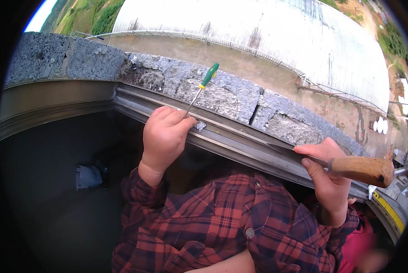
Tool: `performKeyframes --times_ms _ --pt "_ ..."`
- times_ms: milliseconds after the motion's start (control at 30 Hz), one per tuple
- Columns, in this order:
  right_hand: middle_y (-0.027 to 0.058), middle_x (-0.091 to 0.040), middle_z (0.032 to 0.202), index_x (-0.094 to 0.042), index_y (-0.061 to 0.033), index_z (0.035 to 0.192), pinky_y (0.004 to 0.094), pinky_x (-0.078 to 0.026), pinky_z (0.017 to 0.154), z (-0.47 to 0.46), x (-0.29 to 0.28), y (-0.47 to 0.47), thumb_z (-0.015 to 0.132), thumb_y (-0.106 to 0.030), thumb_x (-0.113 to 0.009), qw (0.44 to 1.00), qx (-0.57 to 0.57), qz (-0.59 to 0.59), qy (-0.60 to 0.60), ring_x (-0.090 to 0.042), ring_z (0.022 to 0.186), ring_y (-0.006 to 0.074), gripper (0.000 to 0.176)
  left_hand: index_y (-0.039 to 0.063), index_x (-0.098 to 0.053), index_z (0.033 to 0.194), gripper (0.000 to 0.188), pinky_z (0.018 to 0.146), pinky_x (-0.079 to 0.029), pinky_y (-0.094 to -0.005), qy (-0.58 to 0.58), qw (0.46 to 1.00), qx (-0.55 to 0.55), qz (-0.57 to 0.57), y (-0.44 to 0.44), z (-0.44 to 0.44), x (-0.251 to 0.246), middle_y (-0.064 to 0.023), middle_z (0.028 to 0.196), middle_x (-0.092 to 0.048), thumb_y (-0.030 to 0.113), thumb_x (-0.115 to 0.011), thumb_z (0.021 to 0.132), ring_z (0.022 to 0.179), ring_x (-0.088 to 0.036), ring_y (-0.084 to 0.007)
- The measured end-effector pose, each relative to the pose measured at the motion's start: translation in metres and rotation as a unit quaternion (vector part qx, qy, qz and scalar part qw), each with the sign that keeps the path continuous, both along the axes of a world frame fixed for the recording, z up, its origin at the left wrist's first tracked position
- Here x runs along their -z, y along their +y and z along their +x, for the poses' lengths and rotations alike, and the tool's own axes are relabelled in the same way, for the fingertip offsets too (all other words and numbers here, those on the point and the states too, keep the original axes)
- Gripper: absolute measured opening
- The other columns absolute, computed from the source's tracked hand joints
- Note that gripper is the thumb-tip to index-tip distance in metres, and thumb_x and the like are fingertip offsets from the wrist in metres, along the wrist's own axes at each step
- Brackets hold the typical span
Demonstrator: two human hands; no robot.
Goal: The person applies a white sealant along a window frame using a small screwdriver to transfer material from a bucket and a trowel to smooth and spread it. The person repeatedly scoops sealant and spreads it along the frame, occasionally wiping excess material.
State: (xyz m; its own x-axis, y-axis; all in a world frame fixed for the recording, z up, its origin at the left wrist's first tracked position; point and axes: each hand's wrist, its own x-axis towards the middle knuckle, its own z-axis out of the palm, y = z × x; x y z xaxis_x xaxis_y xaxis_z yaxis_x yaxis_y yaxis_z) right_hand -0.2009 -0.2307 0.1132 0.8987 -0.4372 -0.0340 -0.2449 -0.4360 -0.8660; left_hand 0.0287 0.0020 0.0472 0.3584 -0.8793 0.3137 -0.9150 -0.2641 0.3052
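Observation:
My left hand (166,134) grips the metal shaft of a screwdriver (209,75), whose green and yellow handle points up and away over the ledge. The screwdriver's tip is hidden by my fingers. Beside those fingers, a crumpled whitish scrap (200,126) lies on the metal window track (231,140). In my right hand (328,177) is a pointed blade tool with a wooden handle (362,169); my thumb and index finger pinch it near the handle. Its dark blade lies along the track, pointing left.
A rough, cracked block ledge (211,92) runs outside the track. Beyond it, far below, are a large pale roof (258,41) and a railing. A yellow spirit level (388,210) is at the far right. A person in pink (357,249) is at the lower right.

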Motion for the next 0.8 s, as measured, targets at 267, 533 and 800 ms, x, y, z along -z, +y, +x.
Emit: performKeyframes --times_ms 267,533,800 --pt "0.0078 -0.072 0.089 -0.074 -0.0057 0.1 0.0335 -0.045 0.066 -0.021 -0.012 -0.008 0.076 0.004 -0.071 0.999 0.008 -0.037 -0.011 -0.057 0.072 0.0235 0.027 0.006 -0.068 0.083 0.012 0.074 -0.053 -0.0384 -0.002 0.999 -0.038 0.016 -0.009 -0.018 0.005 -0.008 0.073 -0.064 0.0 -0.067 0.072 0.071 -0.063 -0.028" --pt "0.0076 -0.073 0.091 -0.075 -0.0055 0.1 0.033 -0.045 0.067 -0.043 -0.012 -0.012 0.077 0.004 -0.07 0.999 0.042 -0.026 -0.01 -0.057 0.073 0.0221 0.025 0.005 -0.067 0.082 0.011 0.075 -0.055 -0.0386 -0.001 0.999 -0.038 0.017 -0.018 -0.027 0.007 -0.0105 0.071 -0.064 -0.002 -0.067 0.074 0.071 -0.064 -0.0301" --pt "0.0061 -0.074 0.092 -0.075 -0.0086 0.1 0.0337 -0.046 0.068 -0.06 -0.002 -0.014 0.076 0.003 -0.071 0.998 0.041 -0.042 0.007 -0.058 0.073 0.0232 0.027 0.003 -0.069 0.082 0.009 0.074 -0.055 -0.0373 0.069 0.996 -0.054 0.003 -0.034 -0.055 0.009 -0.013 0.072 -0.064 -0.001 -0.072 0.075 0.07 -0.064 -0.0321"
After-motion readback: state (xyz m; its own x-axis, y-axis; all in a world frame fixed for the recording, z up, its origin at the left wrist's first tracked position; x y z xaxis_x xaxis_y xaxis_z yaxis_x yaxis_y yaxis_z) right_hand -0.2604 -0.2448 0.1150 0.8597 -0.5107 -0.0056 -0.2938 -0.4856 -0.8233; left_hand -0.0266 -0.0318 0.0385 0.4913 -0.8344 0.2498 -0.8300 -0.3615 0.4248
